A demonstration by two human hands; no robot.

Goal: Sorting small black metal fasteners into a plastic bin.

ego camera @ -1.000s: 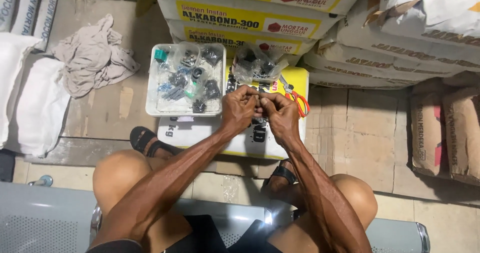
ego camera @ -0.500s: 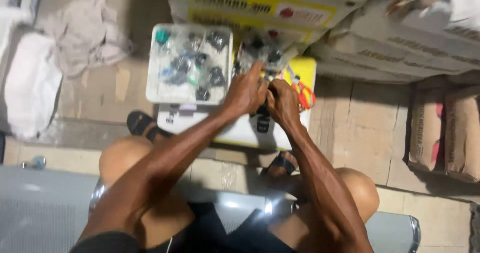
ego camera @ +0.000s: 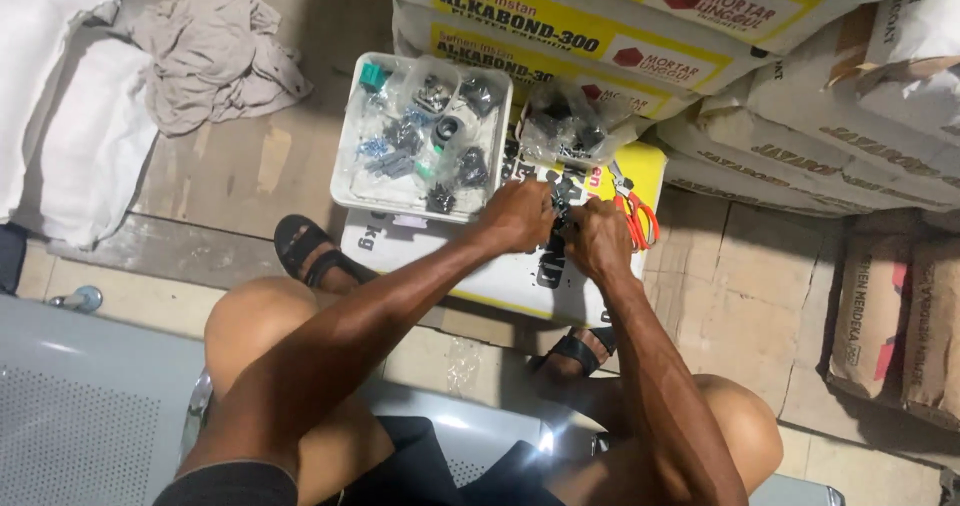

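Observation:
My left hand [ego camera: 517, 216] and my right hand [ego camera: 598, 238] meet over a white and yellow sack [ego camera: 500, 276] lying flat in front of my knees. Both pinch a small dark part [ego camera: 558, 216] between the fingertips; the fingers hide most of it. Just left of my left hand stands a white tray [ego camera: 346, 188] filled with several clear bags of small black, blue and green parts. A clear plastic bag [ego camera: 565, 126] with dark pieces lies right behind my hands.
Orange-handled pliers [ego camera: 637, 214] lie on the sack beside my right hand. Stacked cement sacks [ego camera: 780, 116] rise at the back and right. A crumpled grey cloth [ego camera: 215, 51] lies back left on cardboard. White sacks [ego camera: 70, 136] sit far left. A grey metal bench [ego camera: 80, 416] is under me.
The view shifted, so everything sits further right and lower. My hands stayed together on the small part and moved down closer to the sack.

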